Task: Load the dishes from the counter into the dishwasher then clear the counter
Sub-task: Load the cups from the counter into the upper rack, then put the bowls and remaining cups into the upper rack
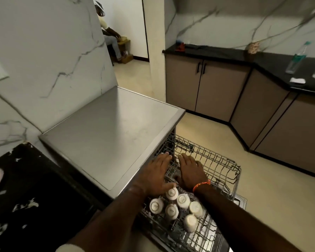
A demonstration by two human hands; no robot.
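Six white cups (173,206) sit upside down in the pulled-out upper rack (216,166) of the dishwasher (105,131). Left hand (156,174) and right hand (190,171) lie flat and spread over the rack's inner end, gripping nothing. Risk: a hard shove could rattle cups loose. Bottles (296,60) wait on the bench (273,64).

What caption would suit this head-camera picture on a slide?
Both hands, left hand and right hand, rest flat on the pulled-out dishwasher rack beside six upturned white cups.
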